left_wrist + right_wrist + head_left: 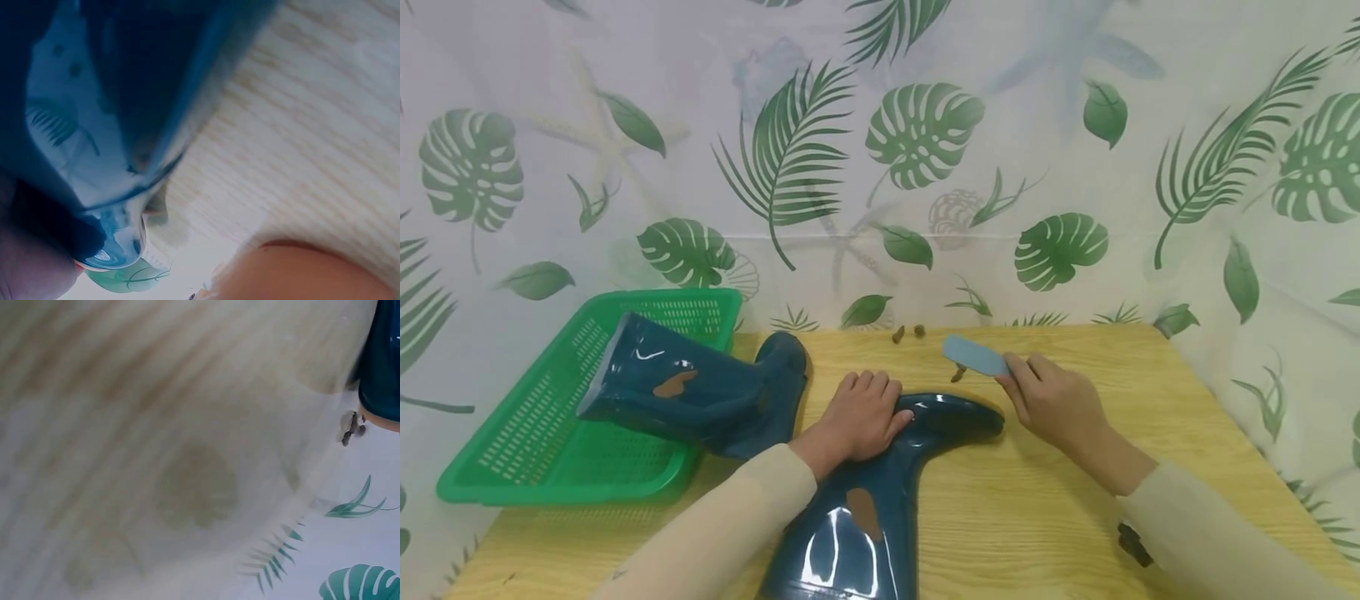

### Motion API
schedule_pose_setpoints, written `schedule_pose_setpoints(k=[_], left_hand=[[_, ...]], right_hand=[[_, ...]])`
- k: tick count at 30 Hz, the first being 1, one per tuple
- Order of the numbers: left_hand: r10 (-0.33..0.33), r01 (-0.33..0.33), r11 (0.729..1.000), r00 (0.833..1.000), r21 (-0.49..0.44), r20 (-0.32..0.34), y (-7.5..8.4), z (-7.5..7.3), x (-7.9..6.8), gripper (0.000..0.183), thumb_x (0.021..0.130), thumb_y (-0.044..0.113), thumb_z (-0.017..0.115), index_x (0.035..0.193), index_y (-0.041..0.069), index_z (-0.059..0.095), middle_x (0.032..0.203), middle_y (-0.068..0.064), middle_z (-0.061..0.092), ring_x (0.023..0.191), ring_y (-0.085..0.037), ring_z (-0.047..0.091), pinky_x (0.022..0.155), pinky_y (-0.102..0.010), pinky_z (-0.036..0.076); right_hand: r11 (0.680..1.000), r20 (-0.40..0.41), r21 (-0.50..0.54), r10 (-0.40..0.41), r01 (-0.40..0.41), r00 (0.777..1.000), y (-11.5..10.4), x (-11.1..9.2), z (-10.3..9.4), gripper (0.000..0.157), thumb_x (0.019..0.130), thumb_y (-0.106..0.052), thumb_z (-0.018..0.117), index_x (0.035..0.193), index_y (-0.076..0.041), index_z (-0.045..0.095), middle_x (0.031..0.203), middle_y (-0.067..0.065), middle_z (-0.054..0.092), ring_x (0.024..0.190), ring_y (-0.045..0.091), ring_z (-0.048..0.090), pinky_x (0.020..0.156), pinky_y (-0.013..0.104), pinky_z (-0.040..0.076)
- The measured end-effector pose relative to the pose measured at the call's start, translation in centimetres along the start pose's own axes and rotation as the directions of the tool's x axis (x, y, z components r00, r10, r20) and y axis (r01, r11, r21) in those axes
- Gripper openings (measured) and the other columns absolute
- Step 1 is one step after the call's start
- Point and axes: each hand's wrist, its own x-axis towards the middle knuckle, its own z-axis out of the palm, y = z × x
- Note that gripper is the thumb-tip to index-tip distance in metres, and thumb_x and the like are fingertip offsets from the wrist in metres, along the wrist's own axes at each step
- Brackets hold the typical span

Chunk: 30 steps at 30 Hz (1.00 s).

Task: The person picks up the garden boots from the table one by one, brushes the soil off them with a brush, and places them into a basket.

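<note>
Rubber boot [891, 471], dark blue, is lying on its side on the wood-grain table [1037, 517], brown smear [863, 513] on the shaft. Left hand [861, 417] has its fingers curled over the heel end; right hand [1060, 400] pinches a flat light-blue scraper [973, 356], fingers closed up, just beyond the toe. Brown crumbs [898, 335] sit nearby, and another boot [722, 400] sticks out of a green basket [565, 496].

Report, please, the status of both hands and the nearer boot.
Left hand holds nearer boot. Right hand grips blue tool. Boot shows brown patch. Brown bits on table, close to tool.
</note>
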Motion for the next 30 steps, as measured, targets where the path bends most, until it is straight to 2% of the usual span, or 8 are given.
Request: schedule_pose_setpoints(k=[8, 12, 15, 18, 21, 24, 26, 30], left_hand=[[0.002, -0.002, 1.0, 1.0, 0.006, -0.001, 0.1, 0.1, -0.2, 0.046, 0.106, 0.052, 0.03, 0.125, 0.015, 0.05, 0.116, -0.004, 0.051, 0.108, -0.024, 0.047, 0.096, -0.043, 0.038], [0.012, -0.012, 1.0, 1.0, -0.004, 0.022, 0.0, -0.3, -0.2, 0.046, 0.107, 0.05, 0.028, 0.127, 0.014, 0.049, 0.119, -0.005, 0.052, 0.111, -0.025, 0.048, 0.098, -0.044, 0.038], [0.014, -0.011, 0.999, 0.997, -0.044, 0.073, -0.3, -1.3, -0.1, 0.049, 0.108, 0.049, 0.028, 0.136, 0.014, 0.047, 0.132, -0.007, 0.051, 0.125, -0.026, 0.047, 0.108, -0.049, 0.033], [-0.003, 0.014, 0.995, 0.993, -0.101, 0.116, -0.9, -2.5, -0.5, 0.054, 0.108, 0.049, 0.029, 0.148, 0.014, 0.039, 0.149, -0.007, 0.043, 0.142, -0.025, 0.037, 0.118, -0.055, 0.022], [-0.02, 0.039, 0.988, 0.992, -0.149, 0.128, -1.5, -4.5, -2.0, 0.057, 0.108, 0.046, 0.032, 0.153, 0.012, 0.035, 0.156, -0.008, 0.035, 0.148, -0.024, 0.03, 0.119, -0.058, 0.018], [-0.03, 0.052, 0.978, 0.994, -0.204, 0.109, -1.9, -6.3, -4.4, 0.053, 0.108, 0.04, 0.037, 0.15, 0.008, 0.039, 0.155, -0.011, 0.038, 0.146, -0.026, 0.034, 0.118, -0.055, 0.024], [-0.023, 0.047, 0.959, 0.996, -0.28, 0.09, -2.0, -6.6, -6.1, 0.049, 0.108, 0.035, 0.041, 0.146, 0.004, 0.044, 0.151, -0.014, 0.042, 0.142, -0.029, 0.039, 0.116, -0.053, 0.029], [0.027, 0.0, 0.917, 0.998, -0.399, 0.062, -1.4, -5.9, -9.6, 0.053, 0.106, 0.037, 0.045, 0.143, -0.001, 0.046, 0.148, -0.018, 0.045, 0.139, -0.033, 0.043, 0.114, -0.052, 0.033]], right_hand=[[0.999, 0.05, 0.037, -0.001, 0.0, 0.999, -1.4, -1.6, 0.0, 0.05, 0.108, -0.038, 0.039, 0.098, 0.002, 0.066, 0.065, 0.008, 0.052, 0.042, 0.014, 0.041, 0.032, 0.028, 0.031], [0.998, 0.071, 0.061, -0.028, 0.024, 0.997, -2.4, -1.9, 0.0, 0.048, 0.108, -0.037, 0.039, 0.098, 0.001, 0.067, 0.069, 0.009, 0.055, 0.046, 0.017, 0.051, 0.036, 0.03, 0.039], [0.995, 0.071, 0.089, -0.047, 0.041, 0.996, -3.0, -1.7, 0.0, 0.047, 0.108, -0.036, 0.038, 0.099, 0.001, 0.066, 0.07, 0.008, 0.055, 0.046, 0.016, 0.051, 0.038, 0.03, 0.04], [0.991, 0.079, 0.124, -0.065, 0.055, 0.995, -3.9, -1.5, 0.0, 0.048, 0.108, -0.036, 0.037, 0.1, 0.001, 0.066, 0.069, 0.007, 0.053, 0.045, 0.013, 0.045, 0.037, 0.027, 0.037], [0.983, 0.063, 0.164, -0.095, 0.084, 0.993, -4.8, -1.2, -0.1, 0.048, 0.109, -0.035, 0.037, 0.098, 0.001, 0.066, 0.069, 0.005, 0.052, 0.045, 0.009, 0.04, 0.036, 0.024, 0.034], [0.971, 0.05, 0.207, -0.135, 0.122, 0.99, -5.7, -0.8, 0.0, 0.047, 0.109, -0.033, 0.037, 0.096, 0.001, 0.066, 0.068, 0.004, 0.051, 0.046, 0.009, 0.039, 0.038, 0.023, 0.032], [0.963, 0.037, 0.229, -0.156, 0.144, 0.987, -6.2, -0.5, 0.1, 0.046, 0.109, -0.033, 0.037, 0.094, 0.001, 0.066, 0.069, 0.004, 0.05, 0.047, 0.009, 0.039, 0.038, 0.023, 0.032], [0.954, 0.065, 0.248, -0.189, 0.168, 0.98, -7.1, -0.1, 0.3, 0.048, 0.109, -0.033, 0.036, 0.094, 0.0, 0.067, 0.07, 0.004, 0.051, 0.05, 0.011, 0.041, 0.04, 0.023, 0.035]])
